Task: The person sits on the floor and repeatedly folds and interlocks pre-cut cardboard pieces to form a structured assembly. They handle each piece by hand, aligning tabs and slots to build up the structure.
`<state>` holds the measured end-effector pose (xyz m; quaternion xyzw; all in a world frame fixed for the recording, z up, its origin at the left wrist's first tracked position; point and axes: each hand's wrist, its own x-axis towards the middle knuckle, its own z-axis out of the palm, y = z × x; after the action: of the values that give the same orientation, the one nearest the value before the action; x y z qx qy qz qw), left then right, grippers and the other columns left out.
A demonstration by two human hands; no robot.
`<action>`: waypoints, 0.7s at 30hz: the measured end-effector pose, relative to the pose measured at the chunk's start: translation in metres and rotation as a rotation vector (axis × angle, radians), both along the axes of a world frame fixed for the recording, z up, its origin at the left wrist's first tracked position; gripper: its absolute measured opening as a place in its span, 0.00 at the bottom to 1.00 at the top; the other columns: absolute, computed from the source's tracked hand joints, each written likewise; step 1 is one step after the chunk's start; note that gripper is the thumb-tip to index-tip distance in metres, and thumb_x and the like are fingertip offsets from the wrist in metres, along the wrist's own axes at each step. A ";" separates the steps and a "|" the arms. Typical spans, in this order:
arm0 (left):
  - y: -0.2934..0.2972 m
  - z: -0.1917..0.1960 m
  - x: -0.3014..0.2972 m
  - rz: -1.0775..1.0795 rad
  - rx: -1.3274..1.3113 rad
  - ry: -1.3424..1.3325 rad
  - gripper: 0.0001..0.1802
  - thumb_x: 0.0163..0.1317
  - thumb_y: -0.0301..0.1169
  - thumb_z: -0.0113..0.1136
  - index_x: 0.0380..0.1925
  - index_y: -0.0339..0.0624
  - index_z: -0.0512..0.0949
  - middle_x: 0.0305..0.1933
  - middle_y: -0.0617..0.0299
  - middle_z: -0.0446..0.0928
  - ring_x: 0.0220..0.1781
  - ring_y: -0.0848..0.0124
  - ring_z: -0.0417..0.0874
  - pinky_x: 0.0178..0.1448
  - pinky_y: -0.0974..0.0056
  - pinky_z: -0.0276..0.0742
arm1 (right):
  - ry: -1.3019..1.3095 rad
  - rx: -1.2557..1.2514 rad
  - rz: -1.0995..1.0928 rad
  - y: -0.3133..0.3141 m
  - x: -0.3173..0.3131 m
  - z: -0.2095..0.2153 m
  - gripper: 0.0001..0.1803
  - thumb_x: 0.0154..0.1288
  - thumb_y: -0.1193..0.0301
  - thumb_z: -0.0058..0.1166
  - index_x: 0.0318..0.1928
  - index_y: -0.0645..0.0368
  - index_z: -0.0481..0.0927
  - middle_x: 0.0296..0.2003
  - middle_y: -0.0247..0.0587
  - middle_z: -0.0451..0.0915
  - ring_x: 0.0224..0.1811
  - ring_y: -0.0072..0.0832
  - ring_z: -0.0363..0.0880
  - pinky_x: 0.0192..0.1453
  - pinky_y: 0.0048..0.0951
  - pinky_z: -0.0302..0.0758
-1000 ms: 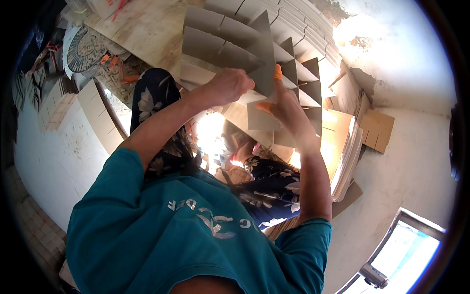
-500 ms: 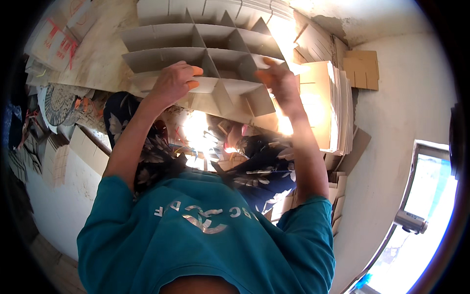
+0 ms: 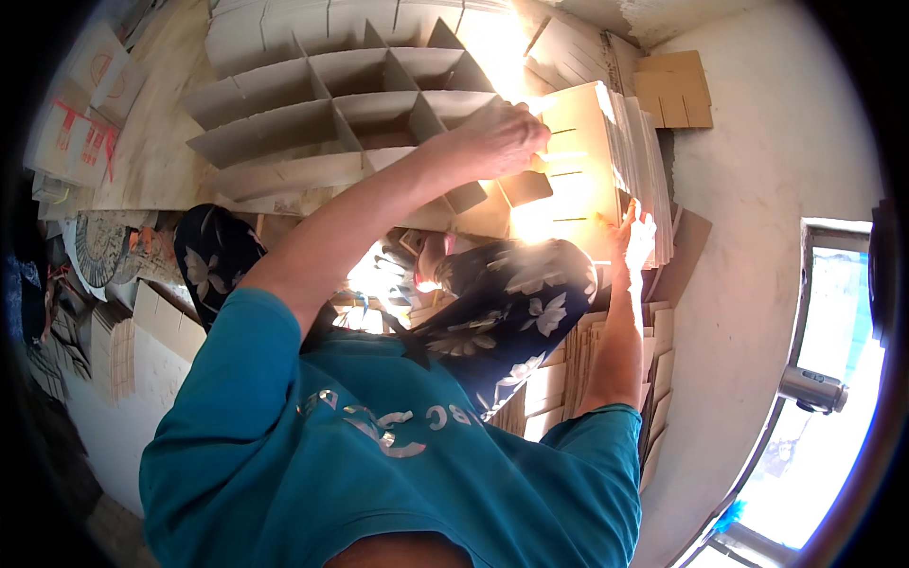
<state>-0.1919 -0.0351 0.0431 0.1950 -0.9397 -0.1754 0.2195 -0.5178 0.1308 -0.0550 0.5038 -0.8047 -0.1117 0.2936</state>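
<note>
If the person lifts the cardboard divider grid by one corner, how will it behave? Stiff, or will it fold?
The cardboard divider grid is thin strips slotted together, so it probably feels light. The slots look unglued, so lifted by one corner it may skew or collapse flat. The left hand rests on its near edge; supporting two sides seems safer.

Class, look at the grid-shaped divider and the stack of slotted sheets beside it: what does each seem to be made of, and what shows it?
Grid divider: probably matte grey-brown cardboard; thin flat strips interlock into cells. Slotted sheets: likely the same board; pale, stiff, with cut slits.
</note>
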 end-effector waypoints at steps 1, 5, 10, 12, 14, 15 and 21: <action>-0.002 -0.008 -0.018 -0.008 -0.001 0.007 0.12 0.55 0.31 0.63 0.21 0.33 0.74 0.25 0.48 0.75 0.30 0.58 0.78 0.38 0.54 0.75 | 0.075 0.005 0.029 0.001 -0.007 -0.006 0.39 0.53 0.48 0.61 0.58 0.60 0.68 0.49 0.48 0.74 0.51 0.44 0.73 0.44 0.36 0.77; -0.010 -0.048 -0.065 -0.066 0.008 0.208 0.12 0.58 0.27 0.57 0.18 0.33 0.72 0.22 0.47 0.74 0.23 0.54 0.77 0.34 0.51 0.74 | -0.006 0.141 -0.048 0.003 -0.007 -0.006 0.48 0.52 0.43 0.60 0.66 0.57 0.58 0.52 0.47 0.73 0.54 0.45 0.72 0.47 0.44 0.76; -0.019 -0.054 -0.076 -0.084 0.176 0.225 0.05 0.54 0.23 0.51 0.22 0.35 0.74 0.23 0.50 0.74 0.26 0.55 0.79 0.34 0.53 0.74 | -0.188 -0.095 0.197 -0.006 0.024 0.034 0.30 0.53 0.58 0.64 0.52 0.61 0.71 0.38 0.46 0.77 0.42 0.42 0.75 0.44 0.39 0.75; -0.021 -0.063 -0.077 -0.085 0.121 0.224 0.05 0.55 0.25 0.51 0.25 0.36 0.76 0.23 0.50 0.74 0.27 0.55 0.78 0.35 0.54 0.73 | -0.216 -0.169 0.264 -0.003 0.025 0.033 0.27 0.52 0.60 0.66 0.49 0.62 0.74 0.35 0.46 0.78 0.40 0.42 0.75 0.43 0.38 0.74; -0.023 -0.081 -0.078 -0.041 0.039 0.148 0.07 0.57 0.29 0.54 0.31 0.39 0.78 0.24 0.48 0.74 0.26 0.55 0.78 0.35 0.54 0.73 | -0.197 -0.221 0.316 -0.003 0.021 0.030 0.28 0.50 0.59 0.67 0.47 0.62 0.74 0.35 0.47 0.78 0.40 0.42 0.75 0.43 0.38 0.73; -0.022 -0.082 -0.075 -0.044 0.032 0.087 0.05 0.55 0.27 0.53 0.29 0.37 0.77 0.25 0.49 0.75 0.29 0.55 0.80 0.36 0.55 0.75 | -0.315 -0.227 0.252 -0.007 0.023 0.031 0.25 0.50 0.60 0.68 0.44 0.61 0.74 0.34 0.45 0.78 0.37 0.43 0.75 0.41 0.39 0.74; -0.016 -0.057 -0.067 -0.074 0.272 0.155 0.04 0.50 0.23 0.54 0.27 0.34 0.73 0.27 0.50 0.78 0.34 0.56 0.83 0.37 0.56 0.79 | -0.489 -0.208 0.084 -0.006 0.012 0.029 0.29 0.60 0.57 0.61 0.53 0.66 0.73 0.43 0.51 0.80 0.43 0.43 0.78 0.48 0.36 0.75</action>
<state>-0.2591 -0.0515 -0.0141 0.1742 -0.8940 -0.3233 0.2565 -0.5059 0.1252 -0.0265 0.5159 -0.8373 0.1088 0.1450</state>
